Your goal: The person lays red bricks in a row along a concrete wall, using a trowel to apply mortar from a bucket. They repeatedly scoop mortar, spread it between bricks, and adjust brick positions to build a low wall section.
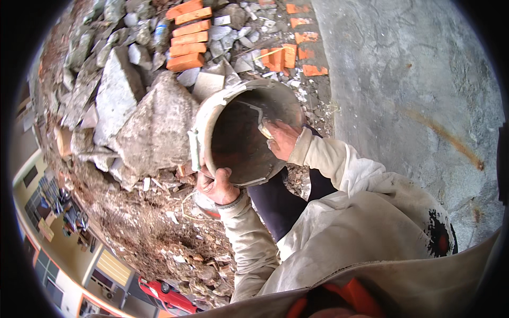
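A grey, mortar-crusted bucket (204, 127) is tipped on its side in front of me, with its dark mouth facing me. My left hand (218, 186) grips the bucket's lower left rim, fingers closed around the edge. Close above that hand is the pale grip of the bucket's handle (194, 150). Reaching into the mouth from the right, my right hand (284, 140) is closed on the light handle of a trowel (266, 131). The trowel's bent metal neck shows against the inside wall, but its blade is hard to make out in the dark.
Large broken concrete slabs (156, 124) and rubble lie to the left. Beyond the bucket is a row of orange bricks (189, 40), with more bricks (281, 58) set along a grey cement wall or slab (408, 58) on the right. A red vehicle (167, 295) stands far off at lower left.
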Motion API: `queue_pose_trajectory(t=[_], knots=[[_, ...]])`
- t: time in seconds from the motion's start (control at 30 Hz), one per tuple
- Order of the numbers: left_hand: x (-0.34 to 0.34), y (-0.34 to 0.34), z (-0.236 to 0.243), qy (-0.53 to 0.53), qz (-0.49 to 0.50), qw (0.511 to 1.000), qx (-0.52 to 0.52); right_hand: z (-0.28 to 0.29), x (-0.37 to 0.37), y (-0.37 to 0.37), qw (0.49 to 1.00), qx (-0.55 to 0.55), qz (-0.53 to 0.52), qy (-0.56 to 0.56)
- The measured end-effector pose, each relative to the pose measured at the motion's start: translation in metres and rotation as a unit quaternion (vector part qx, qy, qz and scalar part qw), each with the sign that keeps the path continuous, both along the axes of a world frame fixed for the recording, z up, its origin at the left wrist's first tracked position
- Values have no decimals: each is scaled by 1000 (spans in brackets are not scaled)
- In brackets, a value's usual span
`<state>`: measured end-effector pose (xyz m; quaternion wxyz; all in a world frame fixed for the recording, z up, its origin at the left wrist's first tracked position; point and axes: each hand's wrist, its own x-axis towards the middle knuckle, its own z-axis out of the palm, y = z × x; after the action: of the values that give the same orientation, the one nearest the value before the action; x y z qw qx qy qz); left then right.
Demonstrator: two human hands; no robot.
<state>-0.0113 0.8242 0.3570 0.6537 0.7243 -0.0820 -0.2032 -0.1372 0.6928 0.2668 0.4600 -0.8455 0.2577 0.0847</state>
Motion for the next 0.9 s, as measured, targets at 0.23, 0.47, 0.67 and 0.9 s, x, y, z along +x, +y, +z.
queue_pose_trajectory(t=[0.23, 0.47, 0.67, 0.9], knots=[[23, 77, 133, -153, 143, 978, -13, 167, 52, -14, 922, -84, 375, -54], [7, 121, 224, -248, 218, 943, -28, 234, 77, 37, 816, -256, 502, -126], [-17, 148, 252, -266, 262, 928, 8, 267, 102, 57, 850, -269, 411, -190], [-31, 192, 248, -340, 300, 891, 24, 280, 104, 96, 830, -253, 477, -141]])
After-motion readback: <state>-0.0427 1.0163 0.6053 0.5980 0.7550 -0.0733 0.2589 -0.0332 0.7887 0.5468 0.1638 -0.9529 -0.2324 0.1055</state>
